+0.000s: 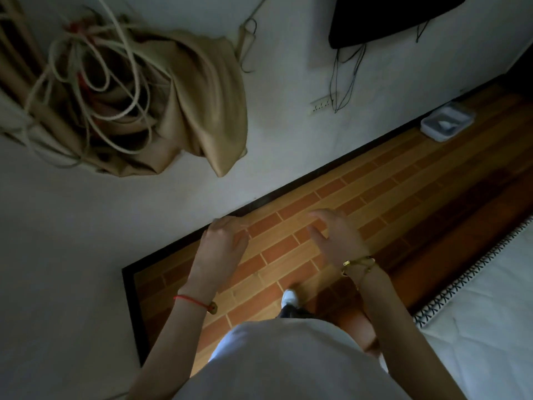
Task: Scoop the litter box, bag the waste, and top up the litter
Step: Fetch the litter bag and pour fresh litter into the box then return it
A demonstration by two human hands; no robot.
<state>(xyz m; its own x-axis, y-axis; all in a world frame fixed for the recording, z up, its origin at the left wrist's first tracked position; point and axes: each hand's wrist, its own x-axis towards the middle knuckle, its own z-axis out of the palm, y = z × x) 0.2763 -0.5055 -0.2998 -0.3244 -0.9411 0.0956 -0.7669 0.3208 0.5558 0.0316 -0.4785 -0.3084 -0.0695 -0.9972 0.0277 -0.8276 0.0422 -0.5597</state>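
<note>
A pale grey litter box (445, 122) sits on the brick-pattern floor (403, 180) against the wall, far to the upper right. Something whitish lies inside it. My left hand (223, 241) hovers over the floor near the dark skirting, fingers loosely curled and holding nothing. My right hand (336, 236) is raised beside it, fingers spread and relaxed, also holding nothing. Both hands are far from the litter box. I see no scoop, bag or litter sack.
A tan cloth with tangled pale cords (138, 96) hangs on the white wall at upper left. A dark screen (389, 18) with dangling cables and a wall socket strip (321, 104) are higher up. A white mattress edge (476, 313) borders the floor on the right.
</note>
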